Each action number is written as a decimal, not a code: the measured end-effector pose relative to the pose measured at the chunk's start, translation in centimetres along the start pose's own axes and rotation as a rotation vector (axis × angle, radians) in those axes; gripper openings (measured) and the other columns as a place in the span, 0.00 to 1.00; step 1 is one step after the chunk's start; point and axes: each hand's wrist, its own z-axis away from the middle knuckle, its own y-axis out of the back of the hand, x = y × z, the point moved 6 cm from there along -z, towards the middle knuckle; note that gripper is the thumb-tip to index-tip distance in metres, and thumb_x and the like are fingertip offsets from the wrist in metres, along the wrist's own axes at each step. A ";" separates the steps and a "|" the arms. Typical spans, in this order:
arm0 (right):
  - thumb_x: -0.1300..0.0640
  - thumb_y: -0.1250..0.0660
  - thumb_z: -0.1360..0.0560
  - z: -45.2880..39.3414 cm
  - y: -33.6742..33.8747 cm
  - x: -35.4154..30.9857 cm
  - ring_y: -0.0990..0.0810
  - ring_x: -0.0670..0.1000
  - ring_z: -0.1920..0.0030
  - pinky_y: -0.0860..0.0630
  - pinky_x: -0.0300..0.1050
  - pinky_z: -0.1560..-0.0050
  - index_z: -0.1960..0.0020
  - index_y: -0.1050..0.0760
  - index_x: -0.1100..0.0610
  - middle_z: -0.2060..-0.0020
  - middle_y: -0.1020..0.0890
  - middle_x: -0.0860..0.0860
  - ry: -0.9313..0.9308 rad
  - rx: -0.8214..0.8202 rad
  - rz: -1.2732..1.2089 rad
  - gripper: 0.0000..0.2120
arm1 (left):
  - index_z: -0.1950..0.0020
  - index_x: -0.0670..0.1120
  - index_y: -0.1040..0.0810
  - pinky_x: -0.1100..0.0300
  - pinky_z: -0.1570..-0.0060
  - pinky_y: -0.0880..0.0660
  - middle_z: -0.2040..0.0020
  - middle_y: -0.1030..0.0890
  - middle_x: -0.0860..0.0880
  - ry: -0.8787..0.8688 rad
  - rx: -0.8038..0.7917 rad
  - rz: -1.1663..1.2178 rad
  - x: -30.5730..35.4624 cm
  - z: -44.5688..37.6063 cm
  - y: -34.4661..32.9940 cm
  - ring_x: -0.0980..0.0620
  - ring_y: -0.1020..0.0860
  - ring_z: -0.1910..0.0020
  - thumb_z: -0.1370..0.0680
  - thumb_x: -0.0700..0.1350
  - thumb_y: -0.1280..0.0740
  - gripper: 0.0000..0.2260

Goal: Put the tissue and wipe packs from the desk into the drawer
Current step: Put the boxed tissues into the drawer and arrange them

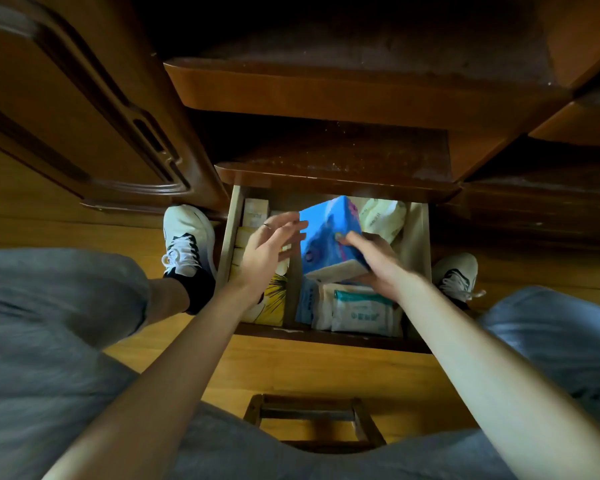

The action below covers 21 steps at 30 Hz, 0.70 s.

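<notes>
Fingers of our right hand wrap around the lower right corner of the blue tissue pack, thumb on its top face, so that hand grips the pack firmly. We hold it tilted above the open drawer, over the right compartment. Our left hand hovers just beside the pack's left edge, fingers spread and loose, gripping nothing; whether the fingertips touch the pack we cannot tell. A ring sits on one finger of that hand.

Below the pack, in the right compartment, lie a white wipe pack with a teal label and a pale blue pack next to it. Farther back rests a cream-coloured pack. The left compartment holds small cream boxes and a yellow pack. Our white sneakers stand on the wooden floor either side of the drawer.
</notes>
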 end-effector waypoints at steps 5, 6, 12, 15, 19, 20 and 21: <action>0.51 0.27 0.33 -1.8 2.3 1.0 0.13 0.60 0.51 0.16 0.64 0.53 0.35 0.24 0.56 0.48 0.14 0.59 -0.015 0.206 -0.089 0.27 | 0.33 0.49 0.24 0.66 0.48 0.28 0.37 0.21 0.53 -0.070 0.224 -0.646 -2.1 -1.6 4.5 0.53 0.23 0.38 0.18 0.45 0.38 0.14; 0.51 0.28 0.32 -2.2 2.5 1.3 0.13 0.59 0.52 0.16 0.61 0.55 0.34 0.25 0.55 0.48 0.14 0.58 -0.032 0.230 -0.109 0.27 | 0.31 0.48 0.25 0.63 0.46 0.27 0.35 0.21 0.51 -0.070 0.195 -0.796 -2.9 -1.9 5.0 0.51 0.24 0.37 0.18 0.45 0.38 0.16; 0.49 0.32 0.25 -6.4 -0.7 2.1 0.13 0.55 0.53 0.17 0.52 0.51 0.33 0.26 0.54 0.54 0.12 0.54 -0.125 0.199 -0.084 0.22 | 0.23 0.52 0.33 0.45 0.26 0.40 0.21 0.37 0.50 -0.068 -0.107 -1.359 -7.3 -1.5 4.7 0.46 0.40 0.22 0.19 0.54 0.39 0.24; 0.42 0.32 0.31 -7.8 -1.3 2.3 0.20 0.61 0.38 0.24 0.52 0.40 0.27 0.30 0.58 0.37 0.19 0.58 -0.112 0.248 0.217 0.36 | 0.22 0.53 0.36 0.45 0.26 0.42 0.20 0.40 0.50 -0.017 -0.132 -1.340 -8.4 -1.4 5.2 0.46 0.43 0.21 0.19 0.55 0.38 0.26; 0.47 0.35 0.24 -8.1 -0.8 1.8 0.25 0.51 0.60 0.35 0.42 0.64 0.35 0.31 0.58 0.43 0.21 0.57 -0.025 0.371 0.615 0.22 | 0.23 0.53 0.34 0.45 0.28 0.39 0.21 0.38 0.51 -0.056 -0.109 -1.341 -8.5 -2.0 5.0 0.47 0.42 0.21 0.20 0.55 0.37 0.25; 0.46 0.34 0.24 -8.4 -1.1 1.9 0.27 0.51 0.61 0.36 0.44 0.65 0.36 0.31 0.58 0.47 0.22 0.55 -0.023 0.362 0.642 0.22 | 0.23 0.54 0.34 0.44 0.28 0.38 0.21 0.38 0.51 -0.064 -0.103 -1.339 -8.5 -2.2 4.9 0.47 0.42 0.22 0.20 0.55 0.37 0.25; 0.45 0.33 0.25 -8.7 -1.3 2.0 0.27 0.52 0.60 0.36 0.45 0.63 0.36 0.31 0.58 0.49 0.23 0.54 -0.021 0.345 0.675 0.23 | 0.23 0.53 0.34 0.44 0.29 0.37 0.21 0.38 0.51 -0.068 -0.102 -1.334 -8.6 -2.3 4.9 0.47 0.42 0.22 0.20 0.55 0.37 0.25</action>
